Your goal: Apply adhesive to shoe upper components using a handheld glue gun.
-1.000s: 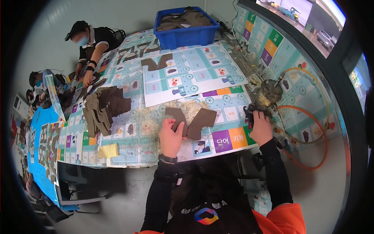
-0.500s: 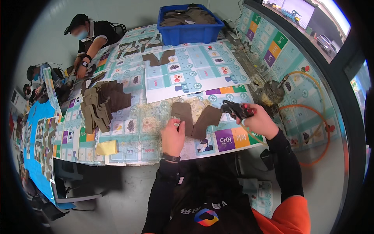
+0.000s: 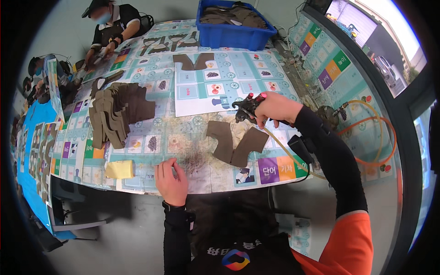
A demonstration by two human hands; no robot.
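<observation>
A brown V-shaped piece of leather or fabric (image 3: pixel 223 144) lies flat on the printed table cover, in front of me. Just beyond its far edge, my right hand (image 3: pixel 278 110) grips a dark spray gun (image 3: pixel 247 110) with red knobs. The gun is held above the table, its nozzle end pointing left, and a yellowish hose (image 3: pixel 288 152) runs from it to the right. My left hand (image 3: pixel 172 182) is at the table's front edge, left of the brown piece and apart from it. Its fingers are loosely bent, the thumb spread away, with nothing in them.
A stack of brown pieces (image 3: pixel 121 110) lies left, with a yellow folded cloth (image 3: pixel 119 169) nearer. Another brown piece (image 3: pixel 194 61) rests on a white printed board (image 3: pixel 192 105). A blue crate (image 3: pixel 233 36) holds brown pieces. An orange hose (image 3: pixel 389 133) hangs right; a co-worker (image 3: pixel 117 27) works far left.
My left hand has let go of the brown piece and moved left toward the table edge. My right hand has carried the spray gun left and away from me. The view has shifted slightly.
</observation>
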